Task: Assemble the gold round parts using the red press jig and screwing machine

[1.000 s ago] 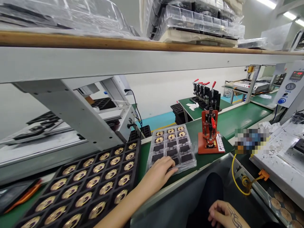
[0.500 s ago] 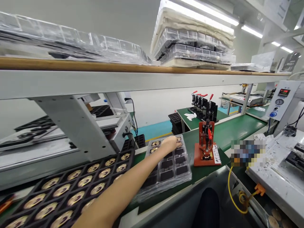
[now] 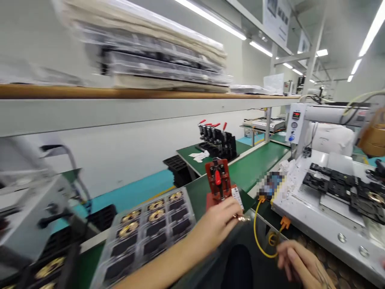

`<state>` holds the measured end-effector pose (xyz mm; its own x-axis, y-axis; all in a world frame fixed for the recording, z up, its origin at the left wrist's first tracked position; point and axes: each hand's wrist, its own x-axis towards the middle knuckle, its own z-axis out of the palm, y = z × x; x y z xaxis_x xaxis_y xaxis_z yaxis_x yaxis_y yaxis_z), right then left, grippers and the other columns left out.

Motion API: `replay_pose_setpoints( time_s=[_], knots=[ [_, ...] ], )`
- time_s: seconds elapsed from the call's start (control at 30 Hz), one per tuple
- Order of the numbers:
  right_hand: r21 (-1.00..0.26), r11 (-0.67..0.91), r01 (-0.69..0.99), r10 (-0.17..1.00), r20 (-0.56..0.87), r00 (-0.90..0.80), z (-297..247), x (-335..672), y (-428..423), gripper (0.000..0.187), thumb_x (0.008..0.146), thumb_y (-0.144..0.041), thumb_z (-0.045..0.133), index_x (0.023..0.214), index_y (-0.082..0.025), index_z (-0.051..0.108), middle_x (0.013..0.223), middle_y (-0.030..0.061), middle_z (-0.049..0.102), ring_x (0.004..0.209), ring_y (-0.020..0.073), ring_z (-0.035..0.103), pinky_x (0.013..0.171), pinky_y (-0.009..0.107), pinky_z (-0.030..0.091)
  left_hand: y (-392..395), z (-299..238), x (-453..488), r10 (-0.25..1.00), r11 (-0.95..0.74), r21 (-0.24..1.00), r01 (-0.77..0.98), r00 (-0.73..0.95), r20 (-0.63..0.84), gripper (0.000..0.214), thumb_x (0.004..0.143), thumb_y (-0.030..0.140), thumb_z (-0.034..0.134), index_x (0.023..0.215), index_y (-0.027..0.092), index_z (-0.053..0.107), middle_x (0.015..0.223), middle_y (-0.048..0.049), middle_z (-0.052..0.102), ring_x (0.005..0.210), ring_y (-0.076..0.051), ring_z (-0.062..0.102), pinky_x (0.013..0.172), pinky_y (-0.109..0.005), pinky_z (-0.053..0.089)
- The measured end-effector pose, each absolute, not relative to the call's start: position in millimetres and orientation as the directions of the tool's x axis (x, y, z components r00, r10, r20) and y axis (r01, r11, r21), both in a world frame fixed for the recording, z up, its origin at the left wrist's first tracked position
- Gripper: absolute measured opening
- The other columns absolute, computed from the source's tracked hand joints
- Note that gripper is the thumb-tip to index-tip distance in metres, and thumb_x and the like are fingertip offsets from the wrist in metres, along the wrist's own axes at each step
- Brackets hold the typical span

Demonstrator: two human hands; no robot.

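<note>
My left hand (image 3: 219, 218) is closed on a small gold-coloured metal part (image 3: 242, 218), seen edge-on at its fingertips. This hand is in front of the red toggle-clamp fixture (image 3: 218, 180), hiding its lower part. Left of it lies a clear plastic tray (image 3: 190, 204) with black-lined cells, several holding gold ring-shaped parts (image 3: 157, 215). My right hand (image 3: 296, 259) is at the lower right, below the white machine's edge and beside a yellow cable (image 3: 261, 245). Its fingers are bent and smeared by motion; whether anything is in them does not show.
A black tray (image 3: 64, 261) with gold rings is at the lower left. Black clamps with red handles (image 3: 218, 138) stand on the green table behind. A white machine (image 3: 303, 204) with black fixtures is at right. A shelf (image 3: 135, 114) with stacked trays crosses above.
The view has swung right. My left hand has left the clear tray and moved right to the red fixture, with a gold part now showing in it. My right hand has come into view.
</note>
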<state>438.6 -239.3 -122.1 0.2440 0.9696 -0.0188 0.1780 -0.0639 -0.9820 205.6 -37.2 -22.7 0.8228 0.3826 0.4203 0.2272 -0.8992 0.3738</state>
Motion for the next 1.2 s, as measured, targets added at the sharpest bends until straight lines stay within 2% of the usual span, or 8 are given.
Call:
replay_pose_setpoints(
  time_s=[0.1,0.2,0.53,0.63,0.7,0.8,1.03,1.2],
  knots=[
    [-0.986,0.15,0.077,0.943,0.167,0.288,-86.8,442.1,-227.7,0.06,0.088,-0.066,0.076,0.133,-0.027,0.069,0.106,0.0073,0.072,0.086,0.0222,0.065,0.08,0.037,0.055,-69.4,-23.0,258.8,0.105,-0.965,0.254,-0.064,0.794,0.599,0.025,0.11,0.018,0.043,0.106,0.021,0.068,0.1,-0.0067,0.069,0.09,-0.018,0.069,0.081,-0.026,0.056],
    [-0.984,0.164,0.069,0.917,0.178,0.357,-65.2,454.9,-226.9,0.055,0.081,-0.052,0.089,0.126,-0.024,0.072,0.093,0.0019,0.068,0.077,0.0174,0.057,0.071,0.03,0.05,-84.2,-21.6,300.3,-0.066,-0.972,0.119,-0.202,0.72,0.69,0.028,0.113,0.023,0.04,0.106,0.019,0.067,0.099,-0.0087,0.071,0.089,-0.019,0.069,0.081,-0.027,0.058],
    [-0.982,0.08,0.173,0.771,0.171,0.613,-58.0,517.3,-288.6,0.049,0.078,-0.049,0.09,0.114,-0.021,0.073,0.077,-0.0025,0.06,0.067,0.0145,0.05,0.062,0.027,0.043,-117.1,-19.3,404.7,-0.319,-0.884,0.043,-0.466,0.666,0.674,0.03,0.112,0.019,0.04,0.1,0.016,0.068,0.094,-0.0089,0.07,0.081,-0.021,0.066,0.073,-0.032,0.058],
    [-0.967,0.047,0.249,0.667,0.215,0.713,-64.9,546.2,-312.6,0.046,0.077,-0.045,0.088,0.112,-0.021,0.072,0.077,-0.0025,0.061,0.066,0.0145,0.05,0.061,0.027,0.043,-123.1,-12.4,440.7,-0.333,-0.815,0.206,-0.542,0.729,0.598,0.024,0.106,0.025,0.058,0.13,0.02,0.062,0.117,-0.0114,0.071,0.103,-0.024,0.07,0.088,-0.035,0.062],
    [-0.955,-0.001,0.297,0.581,0.241,0.777,-70.9,570.4,-330.3,0.045,0.075,-0.044,0.087,0.109,-0.02,0.071,0.076,-0.0024,0.062,0.063,0.0138,0.049,0.059,0.027,0.042,-121.0,-2.7,470.4,-0.299,-0.752,0.386,-0.534,0.799,0.522,0.066,0.094,0.036,0.079,0.15,0.023,0.047,0.138,-0.0139,0.065,0.12,-0.027,0.067,0.1,-0.039,0.06],
    [-0.936,-0.029,0.35,0.459,0.298,0.837,-73.6,604.2,-355.2,0.045,0.076,-0.045,0.085,0.108,-0.018,0.07,0.08,-0.0001,0.065,0.063,0.0137,0.049,0.059,0.027,0.042,-113.6,13.9,530.7,-0.161,-0.775,0.517,-0.364,0.904,0.395,0.065,0.093,0.041,0.078,0.148,0.022,0.05,0.138,-0.0129,0.066,0.122,-0.026,0.067,0.104,-0.04,0.057],
    [-0.919,0.031,0.392,0.289,0.384,0.877,-53.1,622.6,-391.6,0.052,0.076,-0.051,0.087,0.113,-0.018,0.07,0.091,0.0044,0.07,0.073,0.0169,0.058,0.067,0.03,0.05,-114.4,22.3,675.0,-0.037,-0.92,0.379,-0.097,0.986,0.163,0.045,0.079,0.041,0.089,0.11,0.01,0.076,0.122,-0.0187,0.073,0.118,-0.038,0.068,0.103,-0.045,0.053],
    [-0.924,-0.052,0.38,0.262,0.354,0.898,-46.3,628.1,-424.1,0.052,0.077,-0.051,0.088,0.114,-0.019,0.07,0.086,0.0033,0.069,0.071,0.0181,0.06,0.065,0.031,0.053,-109.8,22.0,707.7,-0.076,-0.954,0.295,-0.048,0.994,-0.082,0.038,0.085,0.045,0.087,0.102,0.013,0.075,0.099,-0.0076,0.077,0.093,-0.026,0.073,0.087,-0.042,0.06]
  ],
)
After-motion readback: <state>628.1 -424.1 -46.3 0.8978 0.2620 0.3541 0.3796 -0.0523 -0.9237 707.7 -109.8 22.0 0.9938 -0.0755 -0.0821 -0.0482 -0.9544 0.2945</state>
